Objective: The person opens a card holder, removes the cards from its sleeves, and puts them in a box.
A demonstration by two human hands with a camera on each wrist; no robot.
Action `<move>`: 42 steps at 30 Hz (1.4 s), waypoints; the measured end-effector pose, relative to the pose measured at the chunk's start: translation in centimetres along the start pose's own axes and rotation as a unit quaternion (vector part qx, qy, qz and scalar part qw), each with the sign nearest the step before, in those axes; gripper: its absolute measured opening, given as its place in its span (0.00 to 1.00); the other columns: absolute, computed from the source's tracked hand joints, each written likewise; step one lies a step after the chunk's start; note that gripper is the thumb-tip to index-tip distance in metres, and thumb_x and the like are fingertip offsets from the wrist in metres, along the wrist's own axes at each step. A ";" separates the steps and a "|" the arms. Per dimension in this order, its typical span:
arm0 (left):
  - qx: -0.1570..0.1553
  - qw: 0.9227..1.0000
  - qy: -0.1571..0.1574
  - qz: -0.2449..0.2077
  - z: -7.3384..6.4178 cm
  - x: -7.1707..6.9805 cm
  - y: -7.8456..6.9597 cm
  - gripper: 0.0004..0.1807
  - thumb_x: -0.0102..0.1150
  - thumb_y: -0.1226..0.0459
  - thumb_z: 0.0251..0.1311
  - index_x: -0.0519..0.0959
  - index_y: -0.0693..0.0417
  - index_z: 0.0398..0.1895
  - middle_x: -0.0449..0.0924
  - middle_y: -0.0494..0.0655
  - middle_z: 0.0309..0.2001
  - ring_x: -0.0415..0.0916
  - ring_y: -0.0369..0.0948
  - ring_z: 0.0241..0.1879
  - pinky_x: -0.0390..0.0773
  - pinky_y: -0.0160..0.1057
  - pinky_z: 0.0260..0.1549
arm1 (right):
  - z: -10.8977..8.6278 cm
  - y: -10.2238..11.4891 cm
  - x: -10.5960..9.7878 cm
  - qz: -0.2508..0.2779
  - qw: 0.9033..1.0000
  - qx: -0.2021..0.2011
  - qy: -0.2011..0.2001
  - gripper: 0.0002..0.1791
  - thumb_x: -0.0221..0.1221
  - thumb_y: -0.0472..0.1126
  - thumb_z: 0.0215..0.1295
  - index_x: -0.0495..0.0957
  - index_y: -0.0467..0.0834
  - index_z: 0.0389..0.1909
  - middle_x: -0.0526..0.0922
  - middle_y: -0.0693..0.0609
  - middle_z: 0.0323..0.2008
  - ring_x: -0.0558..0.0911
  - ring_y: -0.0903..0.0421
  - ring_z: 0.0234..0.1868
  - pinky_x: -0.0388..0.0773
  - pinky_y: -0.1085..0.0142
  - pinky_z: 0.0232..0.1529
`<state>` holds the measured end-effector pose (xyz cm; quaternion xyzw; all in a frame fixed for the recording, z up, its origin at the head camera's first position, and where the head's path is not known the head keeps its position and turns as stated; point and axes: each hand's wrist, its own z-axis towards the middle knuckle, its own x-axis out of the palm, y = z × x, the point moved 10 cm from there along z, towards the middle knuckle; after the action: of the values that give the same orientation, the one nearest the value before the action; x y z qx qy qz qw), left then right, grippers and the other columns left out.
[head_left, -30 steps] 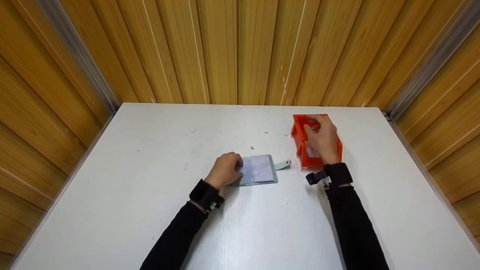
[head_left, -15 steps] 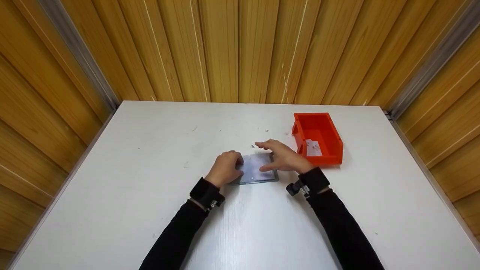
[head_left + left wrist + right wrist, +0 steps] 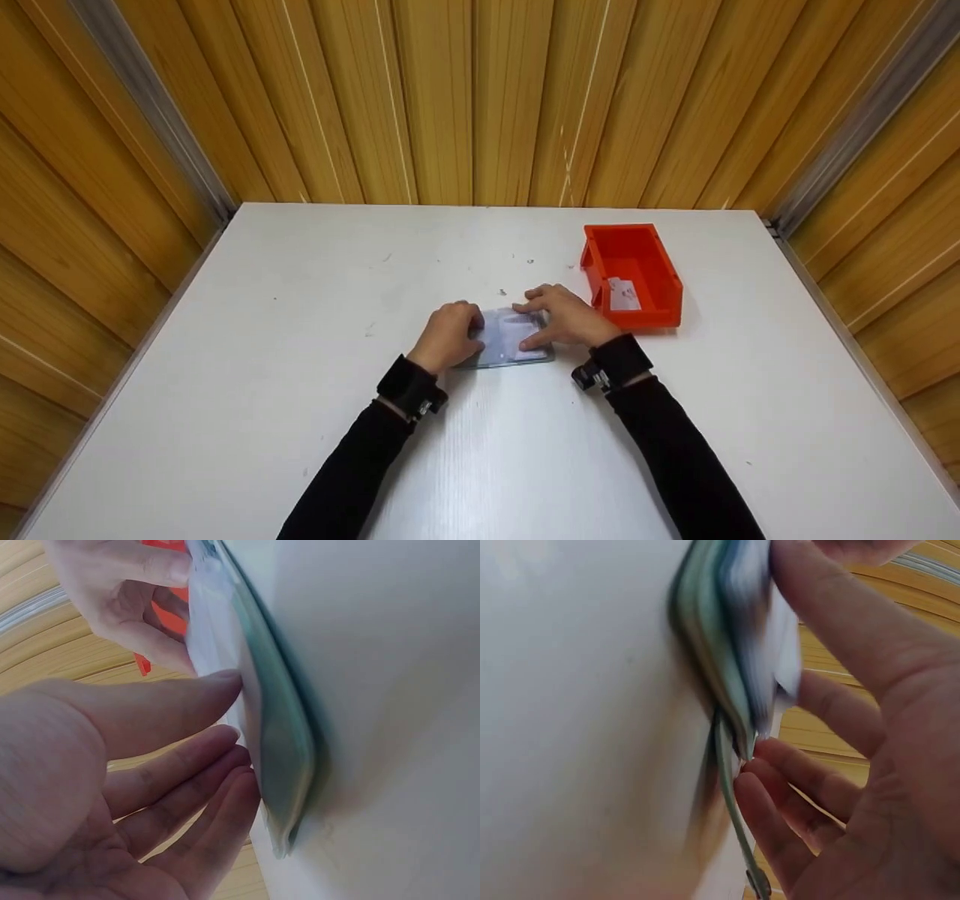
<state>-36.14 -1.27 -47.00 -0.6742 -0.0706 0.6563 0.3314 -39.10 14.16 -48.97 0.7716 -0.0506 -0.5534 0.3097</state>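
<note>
A card holder (image 3: pixel 491 346) with pale green covers and clear plastic sleeves lies spread on the white table. In the left wrist view its green cover (image 3: pixel 281 742) shows edge-on. My left hand (image 3: pixel 448 337) rests on its left part, thumb and fingertips touching the sleeves. Over the right part is my right hand (image 3: pixel 566 319), thumb and index finger extended and apart at the sleeves. The right wrist view shows the layered sleeves (image 3: pixel 750 622) beside that thumb, other fingers near the holder's edge. Below them hangs the snap strap (image 3: pixel 735 817), which the right hand hides in the head view.
An orange-red plastic bin (image 3: pixel 660 319) stands right of the holder, close to my right hand. A white card (image 3: pixel 622 294) with reddish marks lies inside it. Wood-patterned walls (image 3: pixel 442 105) border the table (image 3: pixel 330 262) at the back and both sides.
My right hand has come left from over the bin to the card holder, then lowered its fingers onto the right part. The left hand has stayed in place.
</note>
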 end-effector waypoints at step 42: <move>0.009 0.997 -0.044 -0.057 -0.1 -2.3 0.5 0.19 0.76 0.70 0.52 0.82 0.66 0.47 0.82 0.61 0.43 0.77 0.51 0.44 0.78 0.51 0.49 | -1.4 4.2 1.2 0.043 0.988 -0.128 0.075 0.47 0.74 0.37 0.60 0.63 0.51 0.79 0.81 0.46 0.64 0.81 0.52 0.40 0.83 0.60 0.49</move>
<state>-36.53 -2.87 -45.37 -0.6368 -0.1176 0.6658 0.3706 -36.32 10.88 -47.49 0.7618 0.0111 -0.4821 0.4325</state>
